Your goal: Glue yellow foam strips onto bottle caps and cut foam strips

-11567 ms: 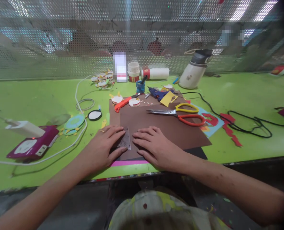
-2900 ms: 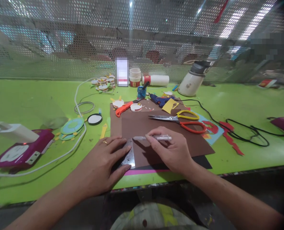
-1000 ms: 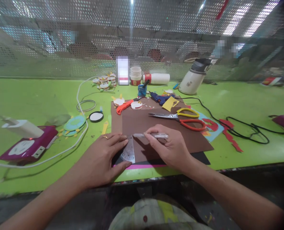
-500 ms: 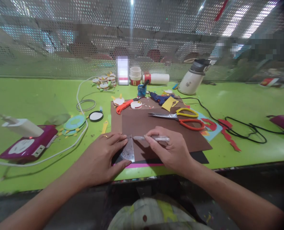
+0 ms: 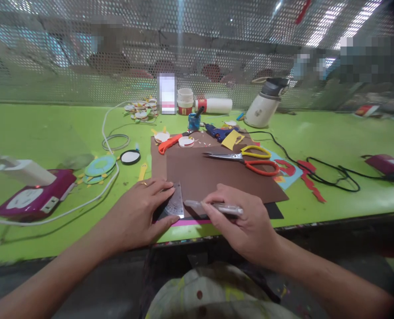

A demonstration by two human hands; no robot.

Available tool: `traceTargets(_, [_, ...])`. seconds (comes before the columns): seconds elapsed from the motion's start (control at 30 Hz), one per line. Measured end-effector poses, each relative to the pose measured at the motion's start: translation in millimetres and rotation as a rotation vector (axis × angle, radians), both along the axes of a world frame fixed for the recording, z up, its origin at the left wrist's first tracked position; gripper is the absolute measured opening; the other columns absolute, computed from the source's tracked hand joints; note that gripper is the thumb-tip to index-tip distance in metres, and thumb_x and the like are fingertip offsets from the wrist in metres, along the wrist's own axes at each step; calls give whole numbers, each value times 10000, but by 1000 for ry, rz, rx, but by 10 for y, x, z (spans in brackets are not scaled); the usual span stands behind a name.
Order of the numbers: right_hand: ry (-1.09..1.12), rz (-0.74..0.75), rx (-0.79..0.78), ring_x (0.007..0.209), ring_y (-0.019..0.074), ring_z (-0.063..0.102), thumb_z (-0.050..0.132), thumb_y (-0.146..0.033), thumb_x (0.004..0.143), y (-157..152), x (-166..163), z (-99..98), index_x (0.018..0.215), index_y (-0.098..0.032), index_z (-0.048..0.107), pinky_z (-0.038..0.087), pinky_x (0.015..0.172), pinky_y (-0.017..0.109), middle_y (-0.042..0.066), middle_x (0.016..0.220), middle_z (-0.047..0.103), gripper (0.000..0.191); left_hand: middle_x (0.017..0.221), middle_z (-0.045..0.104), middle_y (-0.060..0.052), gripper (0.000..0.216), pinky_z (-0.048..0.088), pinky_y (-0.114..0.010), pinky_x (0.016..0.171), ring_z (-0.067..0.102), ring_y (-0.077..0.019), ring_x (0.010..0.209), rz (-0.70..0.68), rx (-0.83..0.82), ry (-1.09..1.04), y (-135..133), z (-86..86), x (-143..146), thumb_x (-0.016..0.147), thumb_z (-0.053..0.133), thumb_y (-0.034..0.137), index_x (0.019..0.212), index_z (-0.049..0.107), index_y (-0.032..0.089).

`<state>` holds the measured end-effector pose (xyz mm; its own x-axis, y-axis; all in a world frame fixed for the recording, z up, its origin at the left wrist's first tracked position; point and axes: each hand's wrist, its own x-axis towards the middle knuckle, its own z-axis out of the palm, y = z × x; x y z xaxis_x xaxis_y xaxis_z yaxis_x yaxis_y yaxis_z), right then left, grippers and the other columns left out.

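A brown paper sheet lies on the green table, over black and pink sheets at the near edge. My left hand lies flat with spread fingers, pressing a small clear protractor onto the sheet's near left corner. My right hand is closed on a clear pen, held level just right of the protractor with its tip pointing left.
Yellow and orange scissors, an orange cutter, a blue glue gun and paper scraps lie beyond the sheet. A purple socket block with a white cable sits left. A black cable runs right. A white jug stands behind.
My right hand has drawn the pen back toward me along the protractor's edge. My left hand has kept pressing the protractor. The view has tilted slightly.
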<state>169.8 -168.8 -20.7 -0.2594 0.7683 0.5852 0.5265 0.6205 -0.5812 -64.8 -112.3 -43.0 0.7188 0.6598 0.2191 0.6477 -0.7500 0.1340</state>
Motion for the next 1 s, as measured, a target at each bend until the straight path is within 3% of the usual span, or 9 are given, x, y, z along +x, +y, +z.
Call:
traceTargets(0.43, [-47, 3, -6, 611, 115, 506, 550, -159, 922, -199, 16, 11, 762, -99, 659, 406, 613, 245, 37, 664, 599, 202, 1311, 631, -206, 605, 484, -537, 992, 576, -368, 1184, -10, 16, 13, 15, -3, 8, 905, 504, 519, 1262, 646, 51])
traceTargets(0.63, [-1, -12, -20, 550, 93, 513, 580, -129, 887, -292, 25, 70, 755, -147, 647, 433, 564, 225, -11, 634, 563, 149, 1308, 628, -198, 632, 489, -521, 989, 588, -353, 1166, 8, 18, 28, 8, -3, 4, 908, 482, 560, 1262, 649, 64])
traceTargets(0.83, [175, -198, 38, 626, 89, 608, 608, -158, 910, -272, 120, 94, 929, -210, 666, 496, 612, 203, -27, 752, 652, 80, 1333, 618, -182, 628, 479, -505, 1004, 575, -338, 1196, 17, 23, 23, 13, -33, -3, 912, 474, 567, 1288, 630, 89])
traceTargets(1.0, [172, -126, -41, 722, 105, 677, 562, -175, 948, 19, 242, -72, 1090, -193, 665, 543, 702, 221, 26, 920, 727, 176, 1488, 502, -151, 686, 425, -520, 1079, 507, -341, 1310, 59, -13, 52, 20, -24, -21, 887, 476, 640, 1314, 614, 121])
